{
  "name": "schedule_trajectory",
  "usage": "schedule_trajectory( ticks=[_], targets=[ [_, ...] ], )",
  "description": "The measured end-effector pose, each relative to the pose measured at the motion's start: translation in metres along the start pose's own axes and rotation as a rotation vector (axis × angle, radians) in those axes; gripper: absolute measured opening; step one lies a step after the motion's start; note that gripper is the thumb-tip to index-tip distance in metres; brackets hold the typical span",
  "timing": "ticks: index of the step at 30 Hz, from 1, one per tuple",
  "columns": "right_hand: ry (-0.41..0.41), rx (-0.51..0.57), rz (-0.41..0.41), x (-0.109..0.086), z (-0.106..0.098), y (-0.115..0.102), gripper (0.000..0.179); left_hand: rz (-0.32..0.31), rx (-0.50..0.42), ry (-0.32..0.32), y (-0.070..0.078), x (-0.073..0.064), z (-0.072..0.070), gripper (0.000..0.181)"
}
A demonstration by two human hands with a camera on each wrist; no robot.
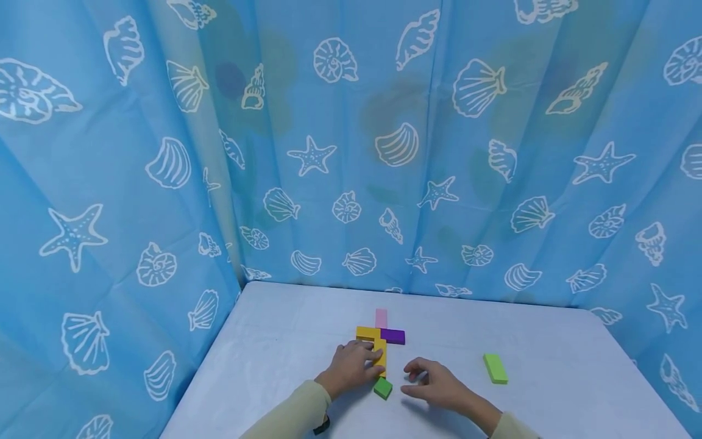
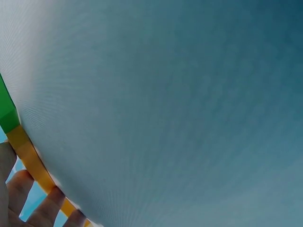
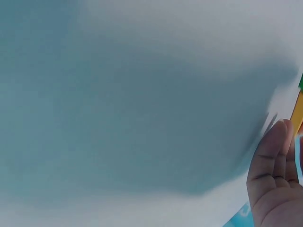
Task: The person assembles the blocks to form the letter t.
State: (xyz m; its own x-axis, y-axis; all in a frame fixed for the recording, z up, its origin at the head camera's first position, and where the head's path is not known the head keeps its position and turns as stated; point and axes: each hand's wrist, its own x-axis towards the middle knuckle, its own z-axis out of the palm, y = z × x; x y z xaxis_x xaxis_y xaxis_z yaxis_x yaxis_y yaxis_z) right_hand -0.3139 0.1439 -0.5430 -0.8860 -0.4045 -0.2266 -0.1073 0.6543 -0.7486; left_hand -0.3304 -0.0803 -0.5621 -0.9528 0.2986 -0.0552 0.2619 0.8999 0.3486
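Note:
My left hand (image 1: 351,367) lies at the left side of a lengthwise yellow block (image 1: 382,346), fingertips touching it. In the left wrist view, its fingers (image 2: 45,208) reach the edge of the yellow block (image 2: 34,163), spread along it. A second yellow block (image 1: 367,332) lies crosswise at the far end, beside a purple block (image 1: 393,336), with a pink block (image 1: 381,317) beyond. At the near end sits a small green block (image 1: 382,388), turned at an angle. Off to the right, my right hand (image 1: 437,385) hovers with loosely bent fingers, holding nothing.
A light green block (image 1: 495,368) lies apart on the right of the white tabletop (image 1: 570,366). Behind and at the sides hangs a blue curtain (image 1: 351,116) with white shell prints. Something small and black (image 1: 322,425) shows at the left wrist.

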Motion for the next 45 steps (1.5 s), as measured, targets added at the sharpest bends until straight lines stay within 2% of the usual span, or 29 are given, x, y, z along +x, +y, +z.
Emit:
schedule_trajectory(
  ticks=[8, 15, 34, 40, 45],
  targets=[
    [0.028, 0.0, 0.006, -0.008, -0.028, 0.014, 0.042, 0.02, -0.004, 0.028, -0.003, 0.002, -0.003, 0.051],
    [0.047, -0.011, -0.019, -0.019, -0.051, 0.028, 0.039, 0.012, -0.017, 0.009, -0.004, 0.003, -0.001, 0.05],
    [0.117, -0.023, 0.079, -0.037, -0.09, 0.052, 0.039, -0.002, -0.027, -0.014, -0.002, 0.001, 0.002, 0.05],
    [0.151, -0.03, 0.106, -0.04, -0.102, 0.059, 0.04, 0.019, -0.014, -0.002, -0.003, 0.001, 0.001, 0.049],
    [0.162, -0.046, 0.115, -0.042, -0.112, 0.07, 0.043, 0.001, -0.021, -0.016, 0.001, -0.001, -0.003, 0.05]
  ],
)
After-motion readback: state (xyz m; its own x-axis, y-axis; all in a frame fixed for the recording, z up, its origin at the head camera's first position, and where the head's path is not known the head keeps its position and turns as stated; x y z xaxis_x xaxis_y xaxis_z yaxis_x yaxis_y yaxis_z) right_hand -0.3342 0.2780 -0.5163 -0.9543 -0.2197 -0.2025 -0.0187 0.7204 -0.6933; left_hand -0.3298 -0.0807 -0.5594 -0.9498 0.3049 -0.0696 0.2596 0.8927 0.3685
